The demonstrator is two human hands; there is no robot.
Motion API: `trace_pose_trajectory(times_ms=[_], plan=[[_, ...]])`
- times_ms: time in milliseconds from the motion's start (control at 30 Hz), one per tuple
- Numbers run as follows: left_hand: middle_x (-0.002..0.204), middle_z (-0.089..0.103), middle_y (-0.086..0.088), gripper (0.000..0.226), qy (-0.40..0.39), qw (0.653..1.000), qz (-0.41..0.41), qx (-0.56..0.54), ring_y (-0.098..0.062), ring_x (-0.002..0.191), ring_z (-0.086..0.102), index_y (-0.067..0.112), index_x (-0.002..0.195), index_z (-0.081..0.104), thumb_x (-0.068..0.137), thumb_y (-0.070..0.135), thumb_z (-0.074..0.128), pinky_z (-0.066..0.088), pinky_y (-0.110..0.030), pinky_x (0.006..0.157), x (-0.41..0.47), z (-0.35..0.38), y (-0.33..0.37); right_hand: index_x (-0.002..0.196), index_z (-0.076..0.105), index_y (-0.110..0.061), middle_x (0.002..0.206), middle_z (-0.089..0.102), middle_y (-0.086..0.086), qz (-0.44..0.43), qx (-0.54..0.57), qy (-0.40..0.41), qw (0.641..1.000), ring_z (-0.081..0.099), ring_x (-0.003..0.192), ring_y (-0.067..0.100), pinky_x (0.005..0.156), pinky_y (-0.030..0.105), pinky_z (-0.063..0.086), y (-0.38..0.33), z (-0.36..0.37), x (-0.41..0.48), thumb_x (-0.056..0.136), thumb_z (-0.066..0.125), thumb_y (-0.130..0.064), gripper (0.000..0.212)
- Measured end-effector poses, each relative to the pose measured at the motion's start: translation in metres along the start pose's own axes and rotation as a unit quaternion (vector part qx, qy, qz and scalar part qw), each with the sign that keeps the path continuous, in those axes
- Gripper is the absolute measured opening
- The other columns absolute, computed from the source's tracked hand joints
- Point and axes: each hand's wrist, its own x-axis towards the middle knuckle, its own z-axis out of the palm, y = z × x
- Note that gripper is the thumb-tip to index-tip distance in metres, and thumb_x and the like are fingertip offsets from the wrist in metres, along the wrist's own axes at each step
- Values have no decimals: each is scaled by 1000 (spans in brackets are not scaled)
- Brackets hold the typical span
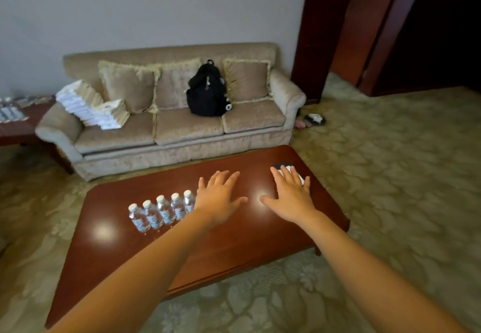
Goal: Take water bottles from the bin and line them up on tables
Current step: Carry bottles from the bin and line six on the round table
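The left hand (221,199) and right hand (291,197) are held spread and empty over the worktop (234,254), while the water bottles (164,210) are stood upright in a close row just left of the left hand, presumably leaving space beneath both hands for more.

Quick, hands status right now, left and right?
Left hand: open, fingers spread, holding nothing.
Right hand: open, fingers spread, holding nothing.

Glossy wooden table (234,249), five upright water bottles (163,210) in a row
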Motion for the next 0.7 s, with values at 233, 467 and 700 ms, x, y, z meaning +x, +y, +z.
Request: trace_pose_trajectory(times_ms=[233,467,700], plan=[[163,11,1,75,-25,991,130,10,-21,151,2,32,155,10,93,63,40,1,-55,119,-6,11,103,158,7,-29,167,-1,1,111,17,53,992,-13,153,24,119,59,-7,79,-34,-85,89,52,-62,89],[162,14,2,77,-38,963,266,-5,-20,150,7,30,154,14,92,64,42,4,-54,120,-49,37,230,159,7,-30,167,0,2,250,25,100,963,-13,153,27,120,55,-9,158,-60,-216,89,53,-62,90],[162,14,1,77,-87,924,374,1,-21,150,6,30,155,11,92,65,39,3,-54,120,-154,76,349,158,10,-30,167,3,2,354,19,132,926,-11,153,27,120,55,-6,213,-62,-387,88,55,-62,89]])
